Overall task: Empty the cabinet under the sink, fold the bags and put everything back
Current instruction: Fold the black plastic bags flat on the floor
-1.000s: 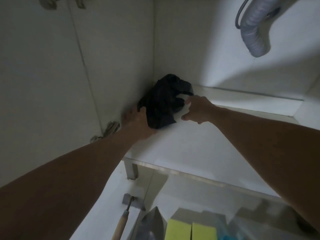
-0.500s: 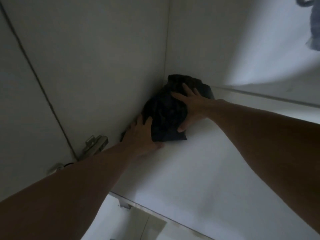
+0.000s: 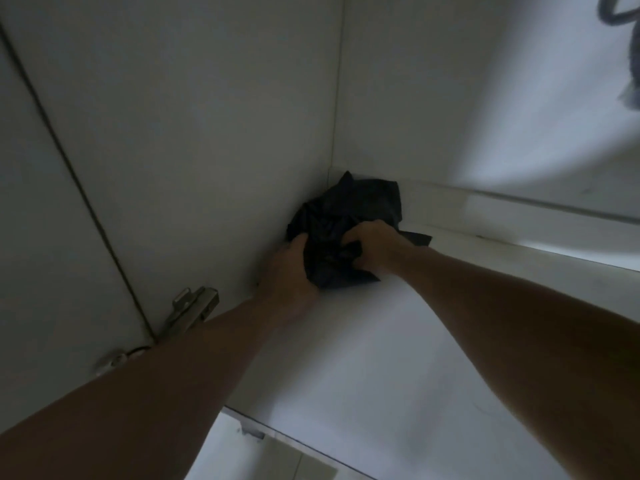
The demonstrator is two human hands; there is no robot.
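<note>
A crumpled black bag (image 3: 346, 216) lies in the back left corner of the white cabinet floor (image 3: 398, 358), against the left wall. My left hand (image 3: 287, 271) grips its left side with the fingers curled into the dark material. My right hand (image 3: 372, 245) clutches the bag from the right, fingers bunched into its folds. A flap of the bag sticks out behind my right wrist.
A metal door hinge (image 3: 188, 311) is fixed to the left wall near my left forearm. A grey drain hose (image 3: 628, 46) hangs at the top right. The cabinet's front edge (image 3: 263, 429) runs across the bottom.
My right hand lay flat on the bag half a second ago and now its fingers are curled into it. My left hand has closed round the bag's left side.
</note>
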